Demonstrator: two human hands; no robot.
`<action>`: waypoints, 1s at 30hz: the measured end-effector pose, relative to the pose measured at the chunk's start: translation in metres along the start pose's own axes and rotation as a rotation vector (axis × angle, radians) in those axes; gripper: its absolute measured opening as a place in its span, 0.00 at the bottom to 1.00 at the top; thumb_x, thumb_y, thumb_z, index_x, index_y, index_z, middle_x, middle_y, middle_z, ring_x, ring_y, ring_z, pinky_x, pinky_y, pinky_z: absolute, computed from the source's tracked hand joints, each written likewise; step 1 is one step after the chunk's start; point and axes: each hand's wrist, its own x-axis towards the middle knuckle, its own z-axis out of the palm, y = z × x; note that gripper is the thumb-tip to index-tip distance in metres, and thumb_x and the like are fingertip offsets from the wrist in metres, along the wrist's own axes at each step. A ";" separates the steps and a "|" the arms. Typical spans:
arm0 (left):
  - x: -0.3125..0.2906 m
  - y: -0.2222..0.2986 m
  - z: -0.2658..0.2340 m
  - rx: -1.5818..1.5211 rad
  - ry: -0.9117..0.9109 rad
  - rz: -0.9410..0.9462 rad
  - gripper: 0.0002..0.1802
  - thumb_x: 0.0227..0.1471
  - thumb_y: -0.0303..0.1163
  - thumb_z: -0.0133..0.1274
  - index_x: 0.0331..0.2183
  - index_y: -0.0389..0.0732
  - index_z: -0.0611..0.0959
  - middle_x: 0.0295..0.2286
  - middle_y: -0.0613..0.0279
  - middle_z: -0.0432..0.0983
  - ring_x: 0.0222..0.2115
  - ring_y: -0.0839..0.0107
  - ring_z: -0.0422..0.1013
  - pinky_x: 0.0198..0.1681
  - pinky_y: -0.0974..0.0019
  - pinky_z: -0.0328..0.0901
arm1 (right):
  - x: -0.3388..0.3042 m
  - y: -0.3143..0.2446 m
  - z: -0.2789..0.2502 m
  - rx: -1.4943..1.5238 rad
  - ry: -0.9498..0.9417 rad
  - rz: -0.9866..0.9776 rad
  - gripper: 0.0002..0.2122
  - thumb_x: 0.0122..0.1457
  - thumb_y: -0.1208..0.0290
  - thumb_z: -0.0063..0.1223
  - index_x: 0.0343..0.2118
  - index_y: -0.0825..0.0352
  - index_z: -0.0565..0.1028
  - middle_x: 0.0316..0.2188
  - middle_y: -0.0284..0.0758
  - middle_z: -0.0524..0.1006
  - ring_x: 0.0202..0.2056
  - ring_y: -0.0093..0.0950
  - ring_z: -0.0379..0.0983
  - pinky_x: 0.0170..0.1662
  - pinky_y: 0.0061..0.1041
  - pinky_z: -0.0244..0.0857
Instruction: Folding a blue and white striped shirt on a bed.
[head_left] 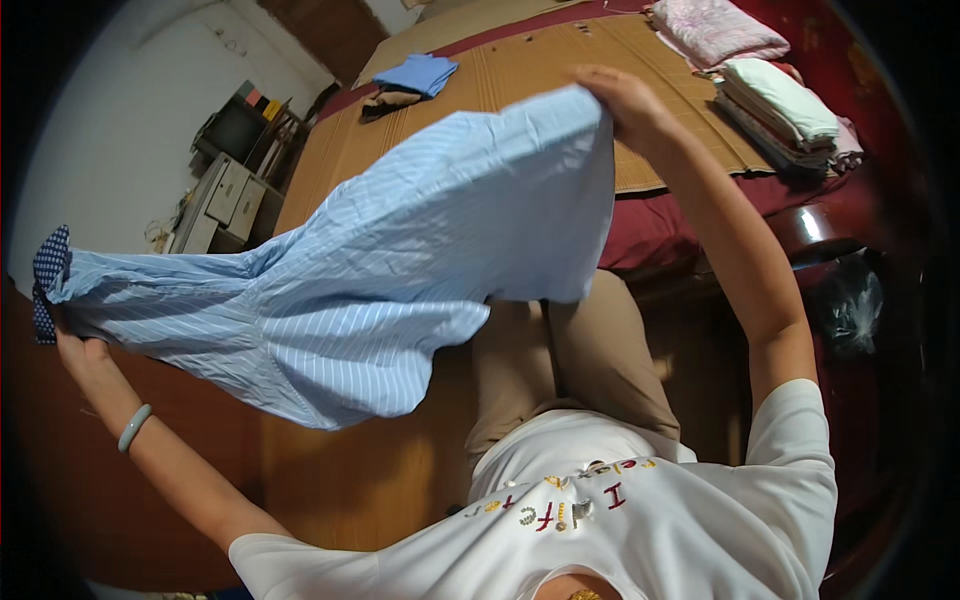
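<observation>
A light blue dress point(400, 220) with white stripes hangs stretched between my two hands, gathered in at its waist and flaring toward the right. My left hand point(84, 352), wearing a pale bangle point(134, 428) on the wrist, grips its narrow end beside a navy dotted bow or collar point(50, 262). At the far right, my right hand point(632, 108) is raised above the bed and pinches the hem corner. The fingertips of both hands are partly hidden by cloth. Below, a loose fold of the dress droops in front of my knees.
A bed covered with a brown mat point(520, 65) lies ahead. On it are a folded blue garment point(418, 74) with dark and tan cloth, and stacked folded linens point(780, 105) at the right. A cabinet point(225, 200) stands far left. A clear plastic bag point(850, 305) hangs right.
</observation>
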 end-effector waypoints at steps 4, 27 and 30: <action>0.001 -0.006 -0.006 0.001 0.056 -0.052 0.22 0.59 0.35 0.54 0.52 0.35 0.76 0.52 0.54 0.73 0.53 0.58 0.68 0.60 0.51 0.61 | -0.034 -0.041 0.030 0.044 -0.063 -0.165 0.20 0.58 0.68 0.61 0.53 0.66 0.73 0.38 0.30 0.79 0.38 0.17 0.73 0.43 0.22 0.69; -0.099 -0.106 -0.087 0.000 0.066 -0.028 0.30 0.57 0.44 0.55 0.56 0.35 0.73 0.55 0.52 0.69 0.54 0.52 0.67 0.60 0.45 0.60 | -0.229 -0.100 -0.016 -1.161 -0.036 -0.209 0.14 0.59 0.82 0.49 0.48 0.66 0.77 0.36 0.36 0.81 0.35 0.23 0.75 0.38 0.24 0.68; -0.120 -0.106 -0.162 0.078 0.155 -0.024 0.30 0.58 0.44 0.54 0.56 0.35 0.72 0.55 0.51 0.69 0.55 0.52 0.66 0.60 0.45 0.59 | -0.287 -0.108 -0.014 -0.669 -0.101 0.000 0.15 0.56 0.82 0.53 0.47 0.72 0.77 0.39 0.37 0.81 0.40 0.24 0.77 0.43 0.23 0.68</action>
